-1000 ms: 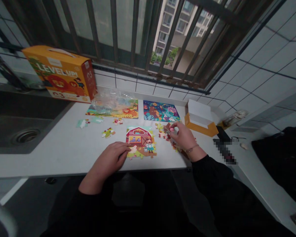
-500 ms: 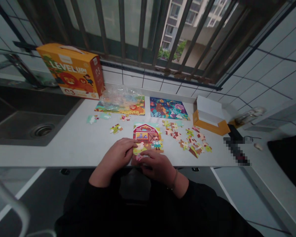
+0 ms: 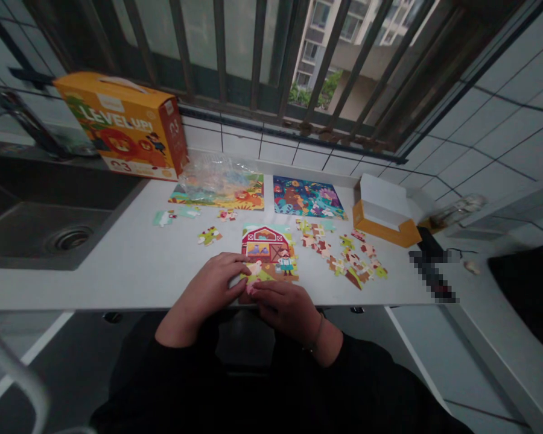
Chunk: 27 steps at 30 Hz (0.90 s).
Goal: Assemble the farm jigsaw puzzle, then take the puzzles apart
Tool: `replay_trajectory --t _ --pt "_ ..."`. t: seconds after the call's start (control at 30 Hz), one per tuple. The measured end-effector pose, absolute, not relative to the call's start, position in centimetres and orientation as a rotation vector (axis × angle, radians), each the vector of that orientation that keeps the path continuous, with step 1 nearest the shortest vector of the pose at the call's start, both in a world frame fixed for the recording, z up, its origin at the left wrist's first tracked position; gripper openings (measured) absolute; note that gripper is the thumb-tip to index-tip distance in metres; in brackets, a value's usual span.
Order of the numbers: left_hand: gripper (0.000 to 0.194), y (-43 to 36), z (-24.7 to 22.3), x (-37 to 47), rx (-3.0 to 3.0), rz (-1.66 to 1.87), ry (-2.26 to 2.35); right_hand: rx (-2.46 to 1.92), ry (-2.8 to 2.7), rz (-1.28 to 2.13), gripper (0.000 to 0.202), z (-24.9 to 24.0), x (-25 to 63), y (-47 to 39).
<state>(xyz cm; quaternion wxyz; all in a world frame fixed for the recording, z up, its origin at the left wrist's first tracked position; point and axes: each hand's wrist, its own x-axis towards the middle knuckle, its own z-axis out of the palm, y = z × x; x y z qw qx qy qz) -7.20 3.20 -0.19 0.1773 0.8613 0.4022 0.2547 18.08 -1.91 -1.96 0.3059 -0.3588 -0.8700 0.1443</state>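
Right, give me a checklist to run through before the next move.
1. Left hand on the left side of the barn puzzle: ok.
2. Right hand at the pink piece along the puzzle's near edge: ok.
3. Pink piece fully seated: cannot tell; the fingers partly cover it.
4. Loose pieces on the right uncovered by either hand: ok.
5. Plastic wrapping off the lion picture: not ok; it lies partly over it.

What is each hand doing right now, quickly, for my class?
Left hand: loosely curled, touching the barn puzzle at its left edge; grip can't be told.
Right hand: on a pink piece; gripping or pressing can't be told.
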Motion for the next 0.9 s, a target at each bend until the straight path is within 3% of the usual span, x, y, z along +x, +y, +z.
replay_trajectory --t 0.2,0.37,0.63,0.9 --pt "0.021 3.2 0.0 -7.1 2.463 0.701 1.165 -0.926 -2.319 0.308 0.032 -1.1 18.9 -1.8" --pt "0.055 2.9 0.5 -6.9 2.520 0.617 1.130 -1.369 -2.096 0.131 0.022 1.6 25.9 1.2" --pt "0.050 2.9 0.0 -6.9 2.530 0.647 1.134 -2.424 -1.866 -0.062 0.037 3.6 41.0 9.6" --pt "0.049 2.9 0.1 -6.9 2.518 0.628 1.186 -2.414 -2.004 0.054 0.028 3.0 44.1 12.1"
